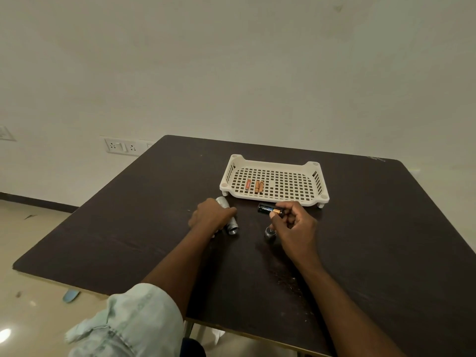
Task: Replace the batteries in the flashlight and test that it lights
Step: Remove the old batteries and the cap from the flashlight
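A silver flashlight body lies on the dark table, its open end toward me. My left hand grips it around the middle and hides most of the barrel. My right hand pinches a black and copper battery at its copper end and holds it level above the table, right of the flashlight. The silver flashlight cap stands on the table just under my right hand, partly hidden by it.
A white perforated plastic tray stands behind my hands and holds three small orange batteries near its left side. The table's left edge drops to a tiled floor. A wall with sockets is behind.
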